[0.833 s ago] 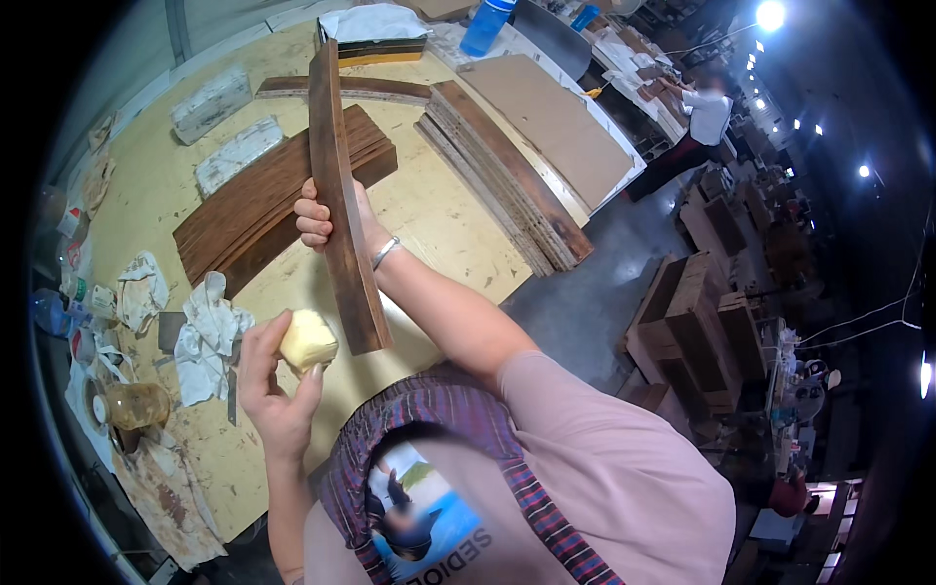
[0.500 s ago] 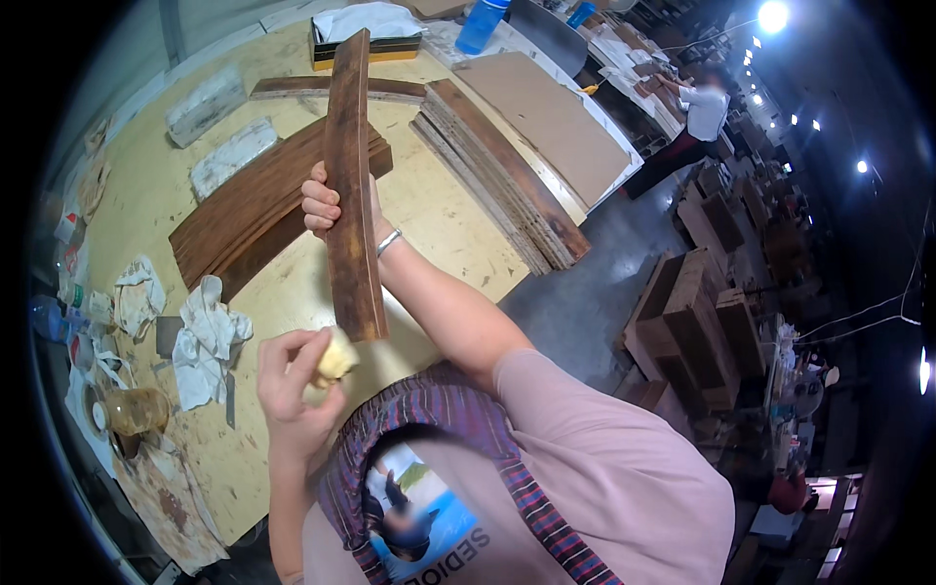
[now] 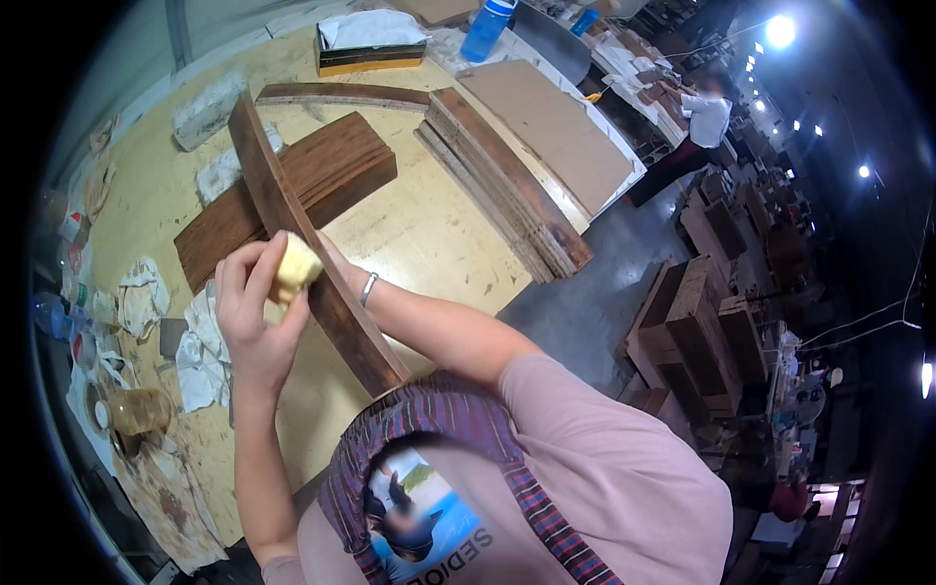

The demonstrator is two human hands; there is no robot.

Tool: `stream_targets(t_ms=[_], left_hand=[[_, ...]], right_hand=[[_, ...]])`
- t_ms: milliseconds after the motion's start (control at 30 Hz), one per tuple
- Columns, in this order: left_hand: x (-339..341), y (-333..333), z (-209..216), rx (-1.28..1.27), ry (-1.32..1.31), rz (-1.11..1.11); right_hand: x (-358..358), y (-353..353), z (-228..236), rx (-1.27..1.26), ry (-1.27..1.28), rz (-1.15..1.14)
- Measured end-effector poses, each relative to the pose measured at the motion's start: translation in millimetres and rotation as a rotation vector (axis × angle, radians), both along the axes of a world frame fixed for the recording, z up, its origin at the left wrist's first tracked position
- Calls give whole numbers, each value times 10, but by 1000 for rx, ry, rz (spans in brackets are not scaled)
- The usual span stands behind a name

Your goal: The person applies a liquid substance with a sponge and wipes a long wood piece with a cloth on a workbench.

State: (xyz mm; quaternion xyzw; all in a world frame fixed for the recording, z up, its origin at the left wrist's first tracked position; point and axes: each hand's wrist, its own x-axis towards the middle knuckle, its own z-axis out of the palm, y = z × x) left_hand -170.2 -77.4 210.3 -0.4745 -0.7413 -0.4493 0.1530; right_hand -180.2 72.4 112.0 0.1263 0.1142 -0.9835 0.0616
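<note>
Slanting across the space in front of me is a long, slightly curved dark-brown wooden slat [image 3: 341, 314], its lower end close to my apron. My right hand [image 3: 336, 259], with a bracelet at the wrist, grips the slat from behind; most of its fingers are hidden. A pale yellow sponge [image 3: 296, 265] is pinched in my left hand [image 3: 246, 307], against or very close to the slat's left side near the middle. Beyond the slat a stack of brown wooden boards [image 3: 346, 146] lies on the table [image 3: 468, 229].
More slats [image 3: 507, 180] lie stacked at the table's right, beside a cardboard sheet [image 3: 536, 117]. White rags [image 3: 203, 351] and a jar of brownish liquid [image 3: 136, 411] are at the left. A box [image 3: 370, 57] and blue bottle [image 3: 485, 34] stand far back. Another person [image 3: 704, 119] works far right.
The slat has tilted, its upper end swinging left and its lower end right toward me. My left hand has brought the sponge up from below the slat to its middle.
</note>
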Motion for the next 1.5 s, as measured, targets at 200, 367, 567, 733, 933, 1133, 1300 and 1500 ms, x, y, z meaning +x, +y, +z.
stream_targets(t_ms=[200,367,567,733,933,1133,1300,1500], left_hand=[[717,-110,145,-71,-27,-406],[-144,112,-104,6,-14,-11],[-140,-60,42,54,-69,75],[364,3,1,-34,181,-183],[-862,-213,83,150,-20,289],[-1823,-915,-15,252,-113,543],[-1088,-575,154,278,-93,336],[-1528,-820,-67,218,-119,570]], right_hand=[[-53,149,-132,-76,273,444],[49,-53,-330,234,163,321],[312,-51,24,45,148,670],[487,-83,216,252,-56,393],[865,100,152,64,277,792],[1152,66,201,95,240,860],[1201,174,97,10,251,831],[1232,129,22,-78,284,855]])
